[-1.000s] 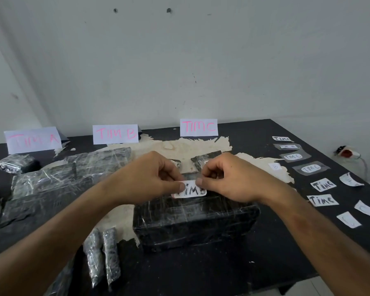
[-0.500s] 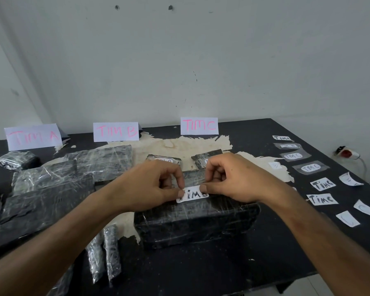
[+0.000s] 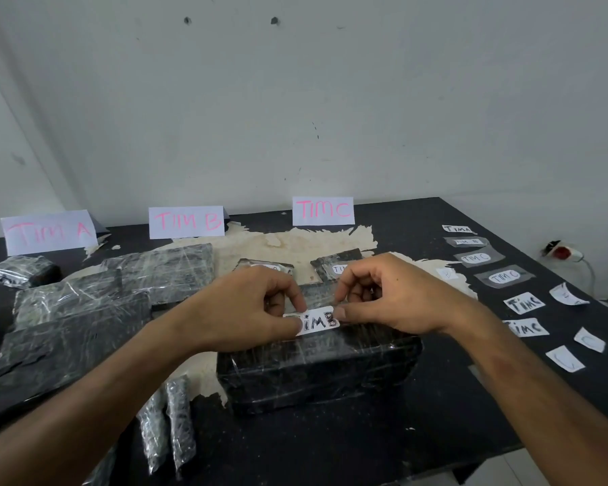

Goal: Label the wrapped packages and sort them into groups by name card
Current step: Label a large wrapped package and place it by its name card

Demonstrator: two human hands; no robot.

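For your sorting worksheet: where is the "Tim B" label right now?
In the head view, the Tim B label lies centre-frame on top of the large wrapped package, pinched between the left hand and right hand.

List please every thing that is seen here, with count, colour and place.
name cards: three, white with pink writing, along the wall.
TIM B label: one, white, on the big package.
big wrapped package: one, black, centre.
other wrapped packages: several, black, left and behind.
spare labels: many, white, right side.
table: one, black.
socket: one, white and red, far right.
left hand: pinches the label's left end.
right hand: pinches its right end.
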